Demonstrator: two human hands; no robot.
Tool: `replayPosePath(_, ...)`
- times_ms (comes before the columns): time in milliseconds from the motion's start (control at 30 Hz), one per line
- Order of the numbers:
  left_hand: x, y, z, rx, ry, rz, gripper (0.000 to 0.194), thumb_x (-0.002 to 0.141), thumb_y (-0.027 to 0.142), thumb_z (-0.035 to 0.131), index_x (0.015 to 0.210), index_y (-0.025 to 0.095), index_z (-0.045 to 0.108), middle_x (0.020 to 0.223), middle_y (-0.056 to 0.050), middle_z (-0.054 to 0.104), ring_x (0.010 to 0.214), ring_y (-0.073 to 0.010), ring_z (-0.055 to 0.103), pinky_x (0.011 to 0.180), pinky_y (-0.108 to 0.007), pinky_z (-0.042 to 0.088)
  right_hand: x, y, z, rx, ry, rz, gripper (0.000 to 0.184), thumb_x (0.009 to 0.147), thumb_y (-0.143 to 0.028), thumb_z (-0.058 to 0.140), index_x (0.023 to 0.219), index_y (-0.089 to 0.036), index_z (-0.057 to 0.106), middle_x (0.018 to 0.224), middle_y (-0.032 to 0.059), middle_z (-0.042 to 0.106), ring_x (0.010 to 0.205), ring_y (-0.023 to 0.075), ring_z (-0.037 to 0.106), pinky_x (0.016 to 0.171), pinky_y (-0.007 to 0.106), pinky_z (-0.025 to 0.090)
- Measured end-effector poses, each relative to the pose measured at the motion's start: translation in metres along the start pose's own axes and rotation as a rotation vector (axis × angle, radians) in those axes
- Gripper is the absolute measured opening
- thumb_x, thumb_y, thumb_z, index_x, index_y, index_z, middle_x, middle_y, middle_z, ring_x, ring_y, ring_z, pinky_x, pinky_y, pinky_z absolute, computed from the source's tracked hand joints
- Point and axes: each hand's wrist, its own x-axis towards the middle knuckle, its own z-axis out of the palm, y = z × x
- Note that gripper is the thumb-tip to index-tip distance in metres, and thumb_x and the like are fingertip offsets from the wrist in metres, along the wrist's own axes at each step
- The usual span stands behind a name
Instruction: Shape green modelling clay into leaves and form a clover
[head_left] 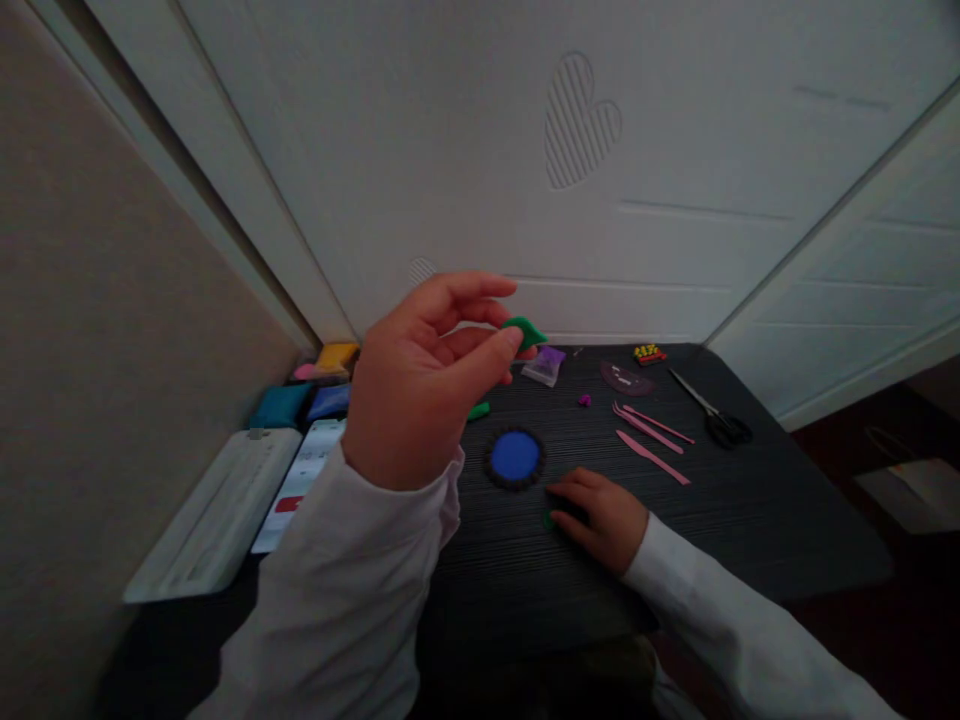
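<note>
My left hand (427, 385) is raised above the table, its thumb and fingers pinching a small green leaf-shaped piece of modelling clay (527, 331). Low on the tabletop rests my right hand (604, 515), thumb and fingers apart. Its thumb tip touches or lies beside a small dark-green piece (548, 519), mostly hidden. Just beyond the right fingertips is a flat blue clay disc (515, 456) with a dark beaded rim. Another green clay strip (478, 411) shows partly behind my left hand.
Pink modelling tools (652, 457), black-handled scissors (712, 412) and a clear purple plate (626, 379) lie right. A purple clay packet (545, 366) and purple lump (584, 400) are farther back. Left are a phone (300, 480), white case (217, 510) and clay packs (281, 406). A white panel (480, 150) stands behind.
</note>
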Motion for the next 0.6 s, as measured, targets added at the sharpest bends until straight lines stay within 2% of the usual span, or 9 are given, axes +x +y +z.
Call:
replayPosePath(133, -0.005, -0.001, 0.001, -0.045, 0.008, 0.029, 0.021, 0.065, 0.015, 0.064, 0.084, 0.020, 0.062, 0.074, 0.000, 0.058, 0.057, -0.0102, 0.058, 0.051, -0.022, 0.045, 0.001, -0.001, 0.003, 0.053, -0.024, -0.013, 0.021, 0.077, -0.022, 0.047, 0.093, -0.018, 0.060, 0.094, 0.0069, 0.056, 0.087, 0.0161, 0.053, 0.080, 0.030, 0.042)
replayPosePath(233, -0.006, -0.005, -0.002, -0.088, -0.069, 0.026, 0.023, 0.065, 0.015, 0.063, 0.088, 0.021, 0.062, 0.075, 0.000, 0.059, 0.057, -0.0096, 0.057, 0.055, -0.024, 0.046, 0.001, -0.003, 0.002, 0.088, -0.035, -0.013, 0.013, 0.073, -0.019, 0.051, 0.082, -0.018, 0.061, 0.084, 0.0040, 0.058, 0.076, 0.0133, 0.054, 0.071, 0.026, 0.044)
replayPosePath(333, -0.004, -0.008, -0.003, -0.105, -0.120, -0.024, 0.020, 0.067, 0.015, 0.062, 0.086, 0.020, 0.064, 0.070, 0.000, 0.062, 0.059, -0.0097, 0.056, 0.055, -0.023, 0.045, 0.004, -0.004, -0.007, 0.114, -0.035, -0.010, 0.010, 0.072, -0.021, 0.054, 0.079, -0.018, 0.061, 0.072, 0.0009, 0.059, 0.065, 0.0108, 0.054, 0.061, 0.023, 0.044)
replayPosePath(400, -0.003, -0.009, -0.003, -0.108, -0.140, -0.062, 0.017, 0.068, 0.016, 0.062, 0.084, 0.020, 0.064, 0.067, -0.001, 0.062, 0.059, -0.0094, 0.055, 0.054, -0.021, 0.044, 0.009, -0.006, -0.020, 0.204, 0.003, 0.002, 0.013, 0.073, -0.024, 0.054, 0.082, -0.018, 0.060, 0.071, 0.0005, 0.060, 0.063, 0.0100, 0.054, 0.059, 0.022, 0.044)
replayPosePath(500, -0.002, -0.011, -0.002, -0.136, -0.164, -0.095, 0.016, 0.068, 0.016, 0.062, 0.084, 0.020, 0.064, 0.065, 0.001, 0.061, 0.058, -0.0081, 0.054, 0.055, -0.020, 0.043, 0.021, -0.016, -0.051, 0.618, 0.141, 0.034, 0.021, 0.071, -0.026, 0.058, 0.090, -0.016, 0.059, 0.072, 0.0003, 0.060, 0.064, 0.0091, 0.055, 0.058, 0.022, 0.044)
replayPosePath(600, -0.002, -0.012, 0.000, -0.169, -0.199, -0.118, 0.018, 0.068, 0.015, 0.062, 0.085, 0.021, 0.062, 0.066, 0.001, 0.060, 0.058, -0.0071, 0.052, 0.056, -0.019, 0.042, 0.035, -0.037, -0.087, 1.052, 0.304, -0.048, 0.015, 0.065, -0.022, 0.064, 0.079, -0.017, 0.059, 0.071, -0.0021, 0.061, 0.063, 0.0068, 0.057, 0.061, 0.021, 0.046)
